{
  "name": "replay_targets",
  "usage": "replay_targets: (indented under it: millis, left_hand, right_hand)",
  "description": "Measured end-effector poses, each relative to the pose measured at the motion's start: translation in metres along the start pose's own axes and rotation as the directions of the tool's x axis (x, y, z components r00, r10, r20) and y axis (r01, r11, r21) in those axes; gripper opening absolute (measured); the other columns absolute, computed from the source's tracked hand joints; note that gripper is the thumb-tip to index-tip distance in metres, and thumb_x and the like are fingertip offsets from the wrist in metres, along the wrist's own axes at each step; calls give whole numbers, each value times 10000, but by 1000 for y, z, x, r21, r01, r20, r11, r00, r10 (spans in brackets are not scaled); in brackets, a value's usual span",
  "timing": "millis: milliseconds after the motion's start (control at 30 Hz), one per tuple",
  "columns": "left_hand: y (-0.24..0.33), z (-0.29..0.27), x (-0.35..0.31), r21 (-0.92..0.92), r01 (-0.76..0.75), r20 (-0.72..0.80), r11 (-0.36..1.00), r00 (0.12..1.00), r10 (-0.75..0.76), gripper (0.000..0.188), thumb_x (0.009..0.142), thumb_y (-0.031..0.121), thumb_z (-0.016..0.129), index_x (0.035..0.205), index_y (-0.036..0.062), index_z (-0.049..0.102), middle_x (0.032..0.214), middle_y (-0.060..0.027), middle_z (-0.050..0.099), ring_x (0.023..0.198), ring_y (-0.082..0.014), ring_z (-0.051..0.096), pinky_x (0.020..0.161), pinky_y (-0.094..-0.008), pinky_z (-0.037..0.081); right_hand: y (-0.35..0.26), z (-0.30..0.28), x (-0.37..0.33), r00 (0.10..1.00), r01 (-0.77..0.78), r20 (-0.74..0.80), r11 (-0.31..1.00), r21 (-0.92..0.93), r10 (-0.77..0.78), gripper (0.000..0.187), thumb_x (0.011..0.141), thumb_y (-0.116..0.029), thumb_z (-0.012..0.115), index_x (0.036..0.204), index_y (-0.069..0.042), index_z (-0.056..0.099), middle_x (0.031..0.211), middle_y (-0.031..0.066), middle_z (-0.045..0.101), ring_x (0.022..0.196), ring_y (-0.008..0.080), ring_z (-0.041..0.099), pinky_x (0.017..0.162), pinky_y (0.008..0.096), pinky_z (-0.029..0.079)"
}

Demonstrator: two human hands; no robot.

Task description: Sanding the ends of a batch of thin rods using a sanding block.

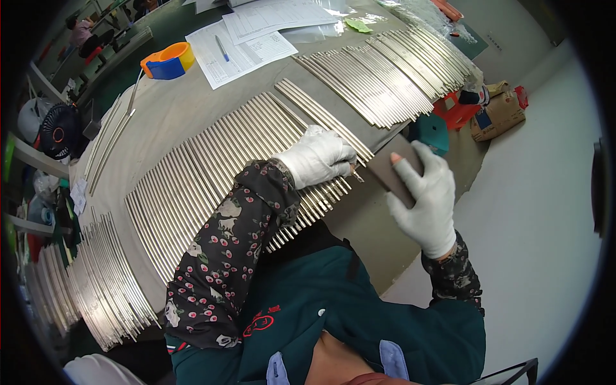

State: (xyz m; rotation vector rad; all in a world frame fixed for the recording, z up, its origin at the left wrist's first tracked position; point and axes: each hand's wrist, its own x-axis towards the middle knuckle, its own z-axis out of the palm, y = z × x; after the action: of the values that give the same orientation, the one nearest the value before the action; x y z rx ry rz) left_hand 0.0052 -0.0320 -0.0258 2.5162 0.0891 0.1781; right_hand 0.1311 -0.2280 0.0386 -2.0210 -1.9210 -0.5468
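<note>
My left hand [316, 156], in a white glove, lies over the right part of a long row of silvery metal rods [218, 151]. Its fingers are curled closed around a metal rod, whose end [359, 176] pokes out past the fingertips. Just to the right, my right hand [425, 199], also gloved with bare fingertips showing, grips a flat dark brown block [393, 165]. The block is close to the rod end; whether they touch I cannot tell. A few loose rods [324, 119] lie slanted beyond my left hand.
More rods [385, 77] lie at the far right, and another batch [112, 282] at the near left. Paper sheets [253, 61] with a pen [221, 48] and an orange-and-blue tape dispenser [168, 62] are at the back. A black fan [59, 131] stands left of the table.
</note>
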Motion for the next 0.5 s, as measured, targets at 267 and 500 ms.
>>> replay_targets:
  millis: [267, 500]
  left_hand:
    - [9, -5, 1, 52, 21, -9, 998, 1000, -20, 159, 832, 258, 637, 927, 134, 667, 835, -40, 661, 870, -245, 614, 883, -418, 372]
    - [6, -1, -2, 32, 28, -26, 999, 999, -27, 161, 845, 283, 634, 902, 136, 666, 819, -38, 659, 876, -241, 618, 913, -417, 355]
  right_hand:
    - [17, 10, -9, 993, -114, -42, 988, -106, 110, 525, 631, -211, 734, 1134, -115, 616, 1238, 197, 507, 1065, 334, 507, 830, 405, 427]
    - [0, 7, -19, 999, -41, -20, 997, 62, 42, 575, 614, -217, 749, 1164, -129, 604, 1252, 195, 499, 1075, 335, 511, 858, 411, 423]
